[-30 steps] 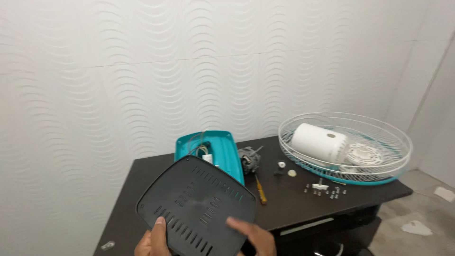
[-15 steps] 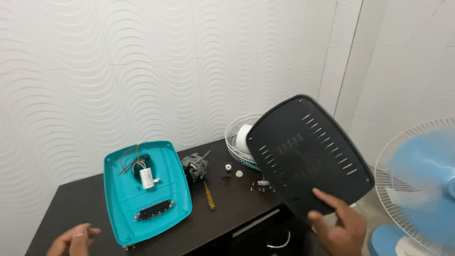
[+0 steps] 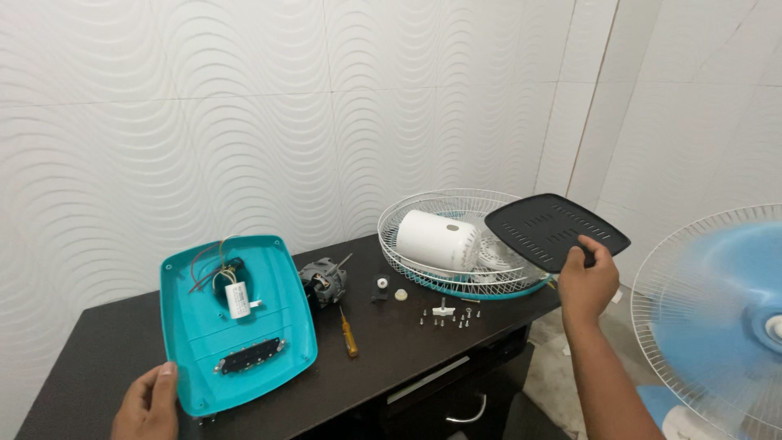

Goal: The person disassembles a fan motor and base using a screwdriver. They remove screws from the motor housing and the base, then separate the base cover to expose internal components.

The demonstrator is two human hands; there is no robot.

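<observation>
Step in hand: black vented cover (image 3: 556, 231) gripped at edge by right hand (image 3: 588, 281), held over wire fan guard (image 3: 423, 213) at surface's right end. Left hand (image 3: 148, 403) open, resting on teal fan base (image 3: 236, 326) at front left edge. Next move likely needs flat free spot for cover.

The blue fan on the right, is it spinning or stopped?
Spinning, it seems. The blue fan has blades smeared into one pale blue blur behind its wire guard, while the things on the table look sharp.

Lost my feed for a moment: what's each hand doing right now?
Left hand: open, touching the teal base housing.
Right hand: closed, holding the black vented cover plate.
</observation>
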